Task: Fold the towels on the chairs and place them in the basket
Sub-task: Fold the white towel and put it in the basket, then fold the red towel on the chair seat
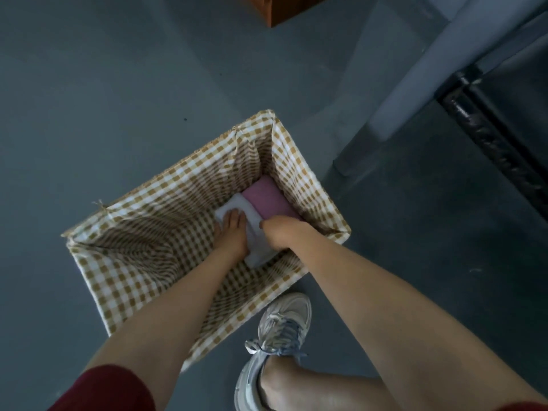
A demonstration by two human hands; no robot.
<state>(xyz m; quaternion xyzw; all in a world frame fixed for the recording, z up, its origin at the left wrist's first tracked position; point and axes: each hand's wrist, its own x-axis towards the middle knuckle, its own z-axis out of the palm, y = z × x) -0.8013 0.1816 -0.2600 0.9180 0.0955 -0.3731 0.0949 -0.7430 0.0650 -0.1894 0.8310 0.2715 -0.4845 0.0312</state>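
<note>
A: Two bare forearms cross most of the lower view and hide the basket's (pixel 133 277) near corner. What lies around it?

B: Dark grey floor (pixel 118 84) on every side. A pale laced sneaker (pixel 281 324) stands just beside the basket's near wall, with a bare shin above it. A corner of brown wooden furniture (pixel 284 7) shows at the top edge. To the right rises a grey leg (pixel 415 84), and beyond it a black edge with a glossy, wrinkled surface (pixel 489 137).

A: And inside the basket?

B: Two folded towels, side by side and touching, at its right end. The pink towel (pixel 268 200) lies against the far right wall. The white towel (pixel 231 204) lies on the near side of it.

A: The hands?

B: The left hand (pixel 232 229) rests flat on the white towel, fingers straight and together. The right hand (pixel 278 232) sits at that towel's right edge with fingers curled under. Their tips are hidden, so whether they clasp the cloth cannot be told.

A: Materials?

B: The basket is rectangular, lined with tan-and-white checked cloth that wrinkles in the bottom and folds over the rim. Both towels look soft and thick. A dark red sleeve (pixel 112 390) ends the left arm.
</note>
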